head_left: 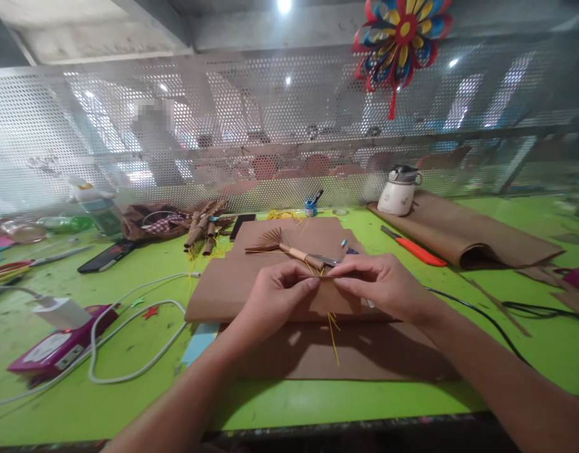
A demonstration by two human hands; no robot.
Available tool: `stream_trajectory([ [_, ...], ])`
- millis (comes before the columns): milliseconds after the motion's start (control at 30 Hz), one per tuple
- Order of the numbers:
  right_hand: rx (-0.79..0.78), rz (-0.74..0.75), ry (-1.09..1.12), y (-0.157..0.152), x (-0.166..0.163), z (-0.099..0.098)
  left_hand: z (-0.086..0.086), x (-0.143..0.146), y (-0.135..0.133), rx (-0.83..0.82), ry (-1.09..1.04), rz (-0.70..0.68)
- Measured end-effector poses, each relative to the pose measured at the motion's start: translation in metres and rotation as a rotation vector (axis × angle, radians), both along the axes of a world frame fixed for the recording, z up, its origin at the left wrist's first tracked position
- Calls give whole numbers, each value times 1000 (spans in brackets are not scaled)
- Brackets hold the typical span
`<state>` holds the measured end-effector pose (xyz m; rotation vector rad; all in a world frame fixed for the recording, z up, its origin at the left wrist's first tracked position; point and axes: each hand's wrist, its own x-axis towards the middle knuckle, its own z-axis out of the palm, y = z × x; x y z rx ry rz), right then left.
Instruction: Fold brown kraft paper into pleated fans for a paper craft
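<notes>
My left hand (277, 292) and my right hand (381, 283) meet over a stack of brown paper sheets (252, 277) on the green table (143, 390). Both pinch a small folded strip of brown paper (323, 277) between thumbs and fingertips. A thin yellow string (334, 340) hangs down from the strip. Just behind my fingers lies a fringed brown paper roll (282, 245) with a fanned end, beside scissors (328, 260).
An orange-handled cutter (415, 248) and a large brown paper roll (464, 236) lie at the right, with a white glue pot (398, 192). Left are several paper rolls (202, 229), phones (105, 257), a charger with white cable (95, 333) and a pink box (58, 346). A perforated screen stands behind.
</notes>
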<state>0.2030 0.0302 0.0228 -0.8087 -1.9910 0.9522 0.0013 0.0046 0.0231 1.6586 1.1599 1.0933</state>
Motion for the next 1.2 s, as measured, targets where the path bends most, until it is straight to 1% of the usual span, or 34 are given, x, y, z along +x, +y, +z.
stream_trajectory([
  [100,19,11,-8,-1,0,0,-1,0,0,-23,-40,-46],
  [200,36,9,-35,-2,-1,-1,-2,-1,-1,-22,-28,-80],
  [367,41,-16,-72,-4,-4,0,-5,-1,0,-11,13,-35],
  [567,-67,-11,55,-5,-4,1,-3,0,-1,-54,-57,-28],
  [633,-79,-3,77,-4,-3,1,0,0,-2,-53,-66,-32],
  [733,-51,4,76,-4,-3,0,6,0,-5,-39,-37,-54],
  [867,21,42,72,-3,-4,-2,12,-1,-8,-90,44,-148],
  [967,57,52,63,-4,-5,-2,11,-1,-9,-139,133,-196],
  [1033,74,55,59,-5,-6,-2,9,-1,-9,-131,181,-209],
  [1200,112,55,59,-5,-6,-2,7,0,-9,-113,188,-228],
])
